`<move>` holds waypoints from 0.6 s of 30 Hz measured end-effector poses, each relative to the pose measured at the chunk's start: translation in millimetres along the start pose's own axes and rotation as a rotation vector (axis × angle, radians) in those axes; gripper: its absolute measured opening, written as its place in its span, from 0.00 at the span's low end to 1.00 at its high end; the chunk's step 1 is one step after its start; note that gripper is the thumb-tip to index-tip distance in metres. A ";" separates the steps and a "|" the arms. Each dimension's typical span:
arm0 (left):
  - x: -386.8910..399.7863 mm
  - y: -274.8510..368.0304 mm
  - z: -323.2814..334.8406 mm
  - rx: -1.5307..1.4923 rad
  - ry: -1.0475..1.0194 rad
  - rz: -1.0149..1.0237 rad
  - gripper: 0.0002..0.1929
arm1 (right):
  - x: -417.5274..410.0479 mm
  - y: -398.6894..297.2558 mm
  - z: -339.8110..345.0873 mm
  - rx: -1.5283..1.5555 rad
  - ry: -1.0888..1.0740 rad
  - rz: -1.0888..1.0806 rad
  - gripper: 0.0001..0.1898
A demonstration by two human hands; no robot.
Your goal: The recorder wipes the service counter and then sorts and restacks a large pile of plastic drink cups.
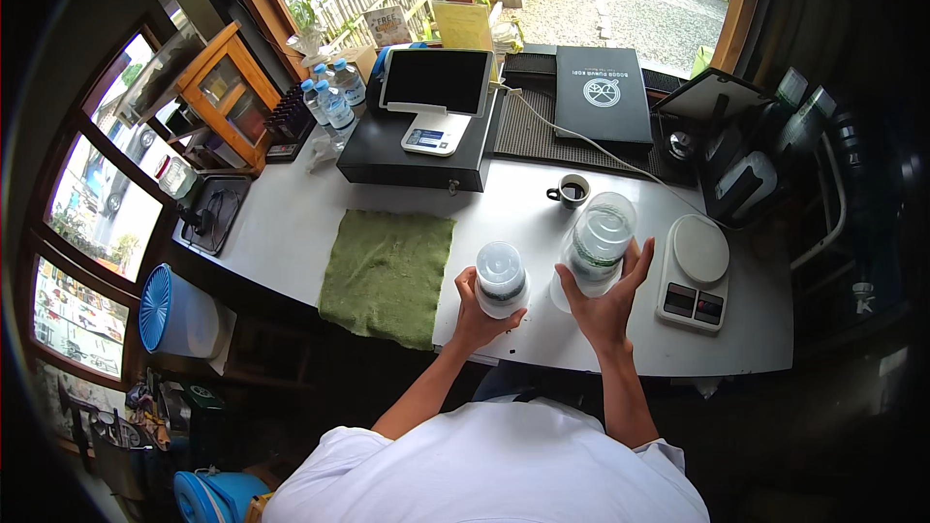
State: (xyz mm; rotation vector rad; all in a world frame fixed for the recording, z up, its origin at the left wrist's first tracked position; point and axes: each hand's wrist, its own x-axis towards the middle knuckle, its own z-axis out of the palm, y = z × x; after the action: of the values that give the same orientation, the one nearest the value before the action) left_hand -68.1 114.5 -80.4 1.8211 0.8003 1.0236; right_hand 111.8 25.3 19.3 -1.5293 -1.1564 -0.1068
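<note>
My left hand is closed around a short stack of clear plastic cups, bottoms up, at the counter's near edge. Just right of it, my right hand is spread against a taller stack of clear plastic cups, its thumb and fingers on opposite sides. Green print shows on the cups. Behind the taller stack is a small mug with dark liquid in it. A white digital kitchen scale lies to the right of my right hand, and a green cloth lies flat to the left of my left hand.
A black cash drawer bearing a tablet on a stand is at the back. Water bottles stand left of it. A black box rests on a dark mat, and a white cable crosses the back right. A black tray sits far left.
</note>
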 end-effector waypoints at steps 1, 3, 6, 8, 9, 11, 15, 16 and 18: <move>-1.2 -2.3 -0.9 0.012 0.001 -0.003 0.52 | 1.3 -2.0 -0.1 0.028 -0.067 0.054 0.67; -2.9 -5.7 -2.6 0.024 -0.001 -0.002 0.52 | -4.2 -16.2 -3.0 -0.147 0.041 -0.078 0.61; -4.3 -12.8 -0.5 0.018 -0.031 0.001 0.52 | -32.8 -33.4 2.9 0.100 0.143 -0.488 0.51; -9.0 -35.0 -1.2 -0.106 -0.051 -0.004 0.51 | -45.8 -38.4 27.0 0.237 0.049 -0.580 0.48; -8.8 -34.6 -0.7 -0.107 -0.060 -0.001 0.51 | -47.0 -36.5 40.3 0.161 -0.034 -0.462 0.49; -5.8 -31.6 -3.4 0.000 -0.093 0.064 0.50 | -44.8 -27.0 61.4 0.088 -0.107 -0.342 0.49; -2.9 -32.8 -1.4 -0.007 0.015 0.095 0.45 | -47.2 -12.9 88.3 0.172 -0.213 -0.187 0.52; -3.3 -39.2 -2.7 -0.006 0.020 0.091 0.45 | -43.3 -18.7 88.8 0.149 -0.164 -0.238 0.52; -2.6 -55.8 -4.6 0.171 -0.034 0.118 0.43 | -30.2 -30.4 87.5 0.127 -0.124 -0.291 0.53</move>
State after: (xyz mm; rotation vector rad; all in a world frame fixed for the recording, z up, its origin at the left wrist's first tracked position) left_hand -79.6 136.9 -130.4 2.0468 0.7884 1.0221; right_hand 30.9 72.5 -7.8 -1.2639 -1.4536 -0.1324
